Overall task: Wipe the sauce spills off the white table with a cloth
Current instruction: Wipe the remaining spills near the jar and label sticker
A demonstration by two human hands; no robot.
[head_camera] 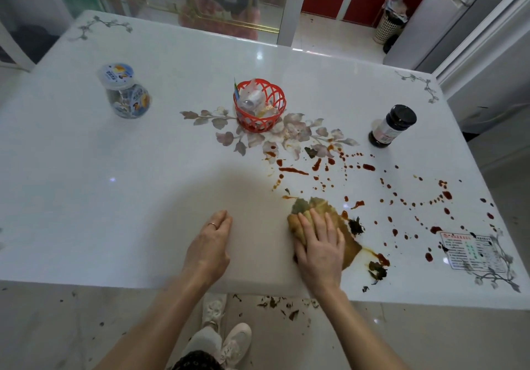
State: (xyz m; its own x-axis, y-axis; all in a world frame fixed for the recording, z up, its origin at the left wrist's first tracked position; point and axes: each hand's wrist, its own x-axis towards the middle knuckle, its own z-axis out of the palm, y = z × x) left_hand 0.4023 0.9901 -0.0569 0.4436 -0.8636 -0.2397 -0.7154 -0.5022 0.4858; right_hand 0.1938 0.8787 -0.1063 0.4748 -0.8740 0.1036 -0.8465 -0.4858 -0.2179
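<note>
Pressing my right hand (319, 247) flat, fingers straight and together, I hold the stained cloth (324, 220) down on the white table (114, 197) near its front edge. Red sauce drops (370, 166) spatter the tabletop beyond and to the right of the cloth. My left hand (210, 245) rests beside it, fingers relaxed, holding nothing. Farther back stand a red basket (259, 105) and a dark jar (393, 125).

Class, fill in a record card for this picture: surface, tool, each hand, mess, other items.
surface: white table
tool: cloth, stained, near the front edge
right hand: pressing flat on the cloth
left hand: resting on the table, holding nothing
mess: red sauce spills right of centre, unwiped; dark leaf scraps
other items: red basket, dark jar, clear jar
</note>
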